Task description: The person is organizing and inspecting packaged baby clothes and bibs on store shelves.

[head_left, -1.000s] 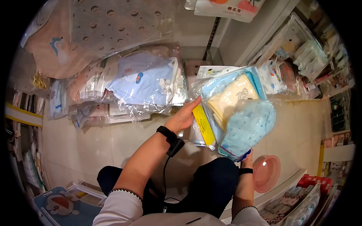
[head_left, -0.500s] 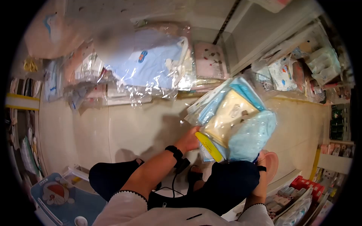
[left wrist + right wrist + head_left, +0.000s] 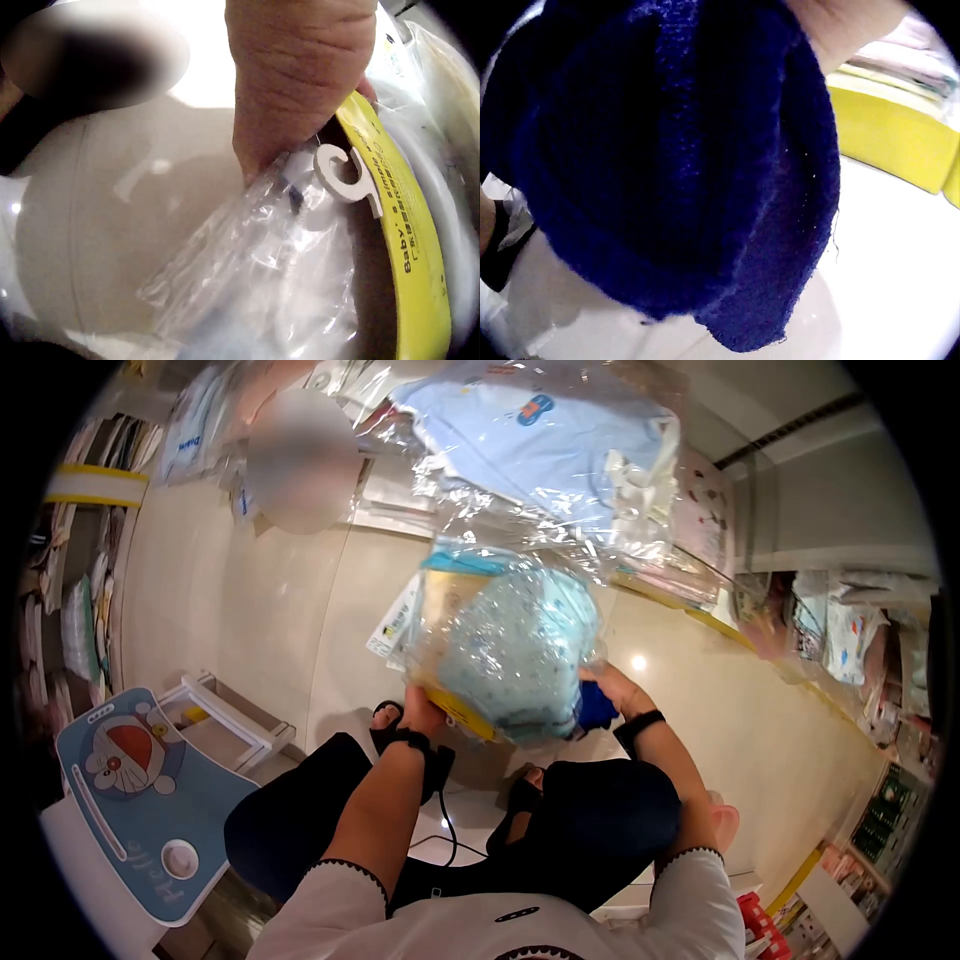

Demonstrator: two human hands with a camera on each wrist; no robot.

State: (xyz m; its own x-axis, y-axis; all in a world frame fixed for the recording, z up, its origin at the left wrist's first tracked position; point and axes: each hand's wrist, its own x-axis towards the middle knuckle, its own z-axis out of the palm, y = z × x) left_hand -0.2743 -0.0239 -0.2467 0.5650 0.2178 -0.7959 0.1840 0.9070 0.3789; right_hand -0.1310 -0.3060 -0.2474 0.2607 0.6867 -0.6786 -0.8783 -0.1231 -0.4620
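Observation:
Between the knees in the head view, a stack of clear-bagged goods is held over the floor, with a dotted light-blue package [image 3: 515, 645] on top. My left hand [image 3: 424, 708] grips the stack's near left edge, beside a yellow header strip [image 3: 462, 717]. In the left wrist view, that strip carries print and a white plastic hook [image 3: 341, 178], and clear plastic wrap [image 3: 285, 262] hangs below the hand. At the stack's right side, my right hand [image 3: 618, 690] holds a dark blue knitted cloth [image 3: 667, 150], which hangs down in the right wrist view. Most fingertips are hidden.
Bagged clothes, with a light-blue garment [image 3: 540, 435] uppermost, lie on the low shelf ahead. A blue cartoon-printed small table [image 3: 150, 800] stands at the left. Behind my right arm is a pink basin [image 3: 725, 822]. Stocked shelves [image 3: 95, 485] line the left edge.
The stack has moved left from over the right knee to between the knees, with both hands still on it. The head view has turned, so the shelf goods appear farther right.

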